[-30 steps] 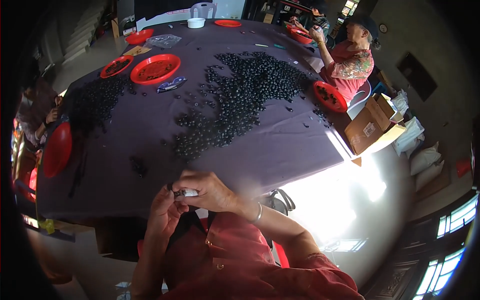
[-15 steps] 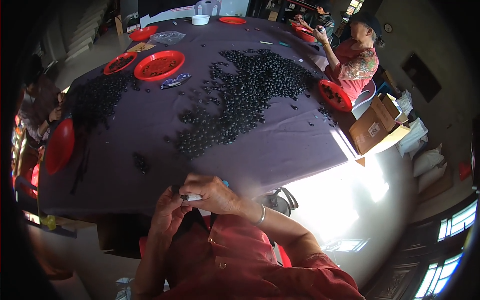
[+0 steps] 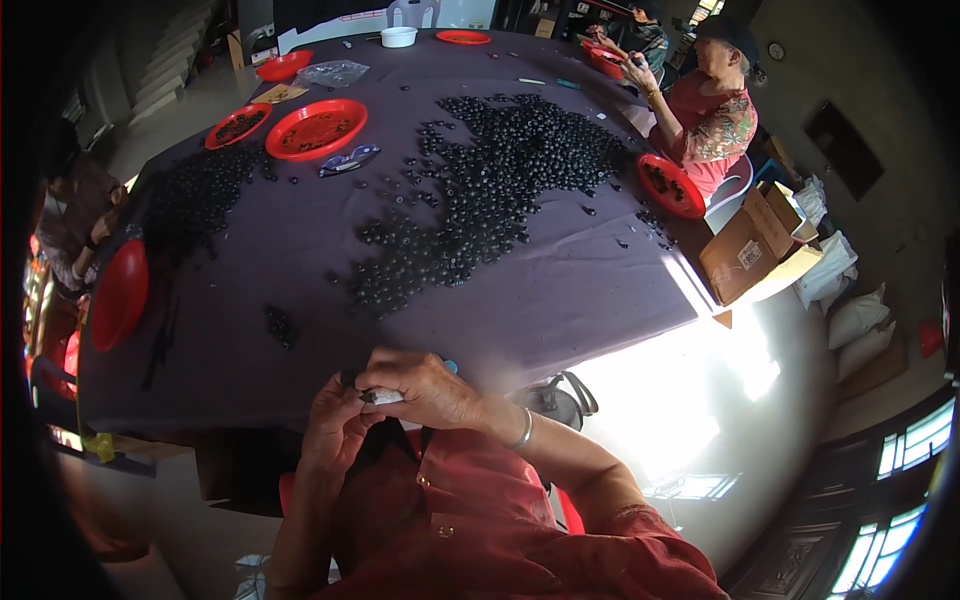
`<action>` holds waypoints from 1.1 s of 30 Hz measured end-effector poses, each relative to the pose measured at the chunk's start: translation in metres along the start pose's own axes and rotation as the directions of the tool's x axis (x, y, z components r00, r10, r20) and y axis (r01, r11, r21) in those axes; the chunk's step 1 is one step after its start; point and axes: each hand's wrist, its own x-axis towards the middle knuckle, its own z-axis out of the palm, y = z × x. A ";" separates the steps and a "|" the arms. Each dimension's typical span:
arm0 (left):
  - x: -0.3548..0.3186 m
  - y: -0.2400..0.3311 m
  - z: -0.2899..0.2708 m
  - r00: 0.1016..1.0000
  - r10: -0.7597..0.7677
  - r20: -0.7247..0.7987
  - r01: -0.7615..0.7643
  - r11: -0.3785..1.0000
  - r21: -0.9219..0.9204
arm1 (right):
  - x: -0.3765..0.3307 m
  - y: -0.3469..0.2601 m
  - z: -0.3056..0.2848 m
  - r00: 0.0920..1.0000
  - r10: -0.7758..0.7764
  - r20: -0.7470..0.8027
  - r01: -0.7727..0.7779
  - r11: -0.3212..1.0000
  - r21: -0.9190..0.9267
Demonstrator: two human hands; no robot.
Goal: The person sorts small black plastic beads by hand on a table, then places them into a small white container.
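Observation:
Just past the table's near edge, my two hands meet in front of my red shirt. My right hand (image 3: 425, 388), with a bracelet at the wrist, is closed around a small white stick-like piece (image 3: 384, 397) with a dark end; what kind of tool it is does not show. My left hand (image 3: 333, 420) is pinched against it, and a small black round piece (image 3: 349, 378) shows at its fingertips. A blue round tip (image 3: 451, 367) peeks out behind my right hand. On the table, a large heap of black beads or nut-like balls (image 3: 480, 200) lies ahead.
Red plates, one large (image 3: 316, 130) and another at the left (image 3: 120, 295), stand on the purple cloth (image 3: 580, 300). A second dark pile (image 3: 195, 195) lies left. Eyeglasses (image 3: 349, 160) rest mid-table. A cardboard box (image 3: 755, 250) stands right. Co-workers sit at the right (image 3: 705, 120) and left (image 3: 80, 220).
My hands stay together, with only a slight shift of the fingers around the white piece. The co-worker at the left has lowered their hands a little.

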 end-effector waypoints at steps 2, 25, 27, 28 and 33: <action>-0.002 0.002 0.002 1.000 -0.011 0.012 0.011 1.000 0.001 | 0.000 -0.001 0.001 0.996 -0.084 -0.008 0.084 0.996 0.000; -0.002 0.002 -0.005 0.994 0.031 0.102 -0.034 0.999 0.030 | 0.002 -0.003 0.002 0.962 0.260 0.077 -0.262 0.816 0.515; -0.004 0.004 -0.002 0.996 0.012 0.085 -0.015 0.999 0.031 | 0.003 -0.002 0.002 0.953 0.282 0.110 -0.292 0.761 0.579; -0.006 0.005 0.001 0.996 0.007 0.094 -0.008 1.000 0.009 | 0.003 -0.003 0.001 0.954 0.275 0.124 -0.295 0.767 0.570; -0.008 0.004 0.002 0.991 -0.016 0.136 0.025 0.998 -0.065 | 0.008 -0.009 -0.006 0.947 0.284 0.148 -0.318 0.786 0.530</action>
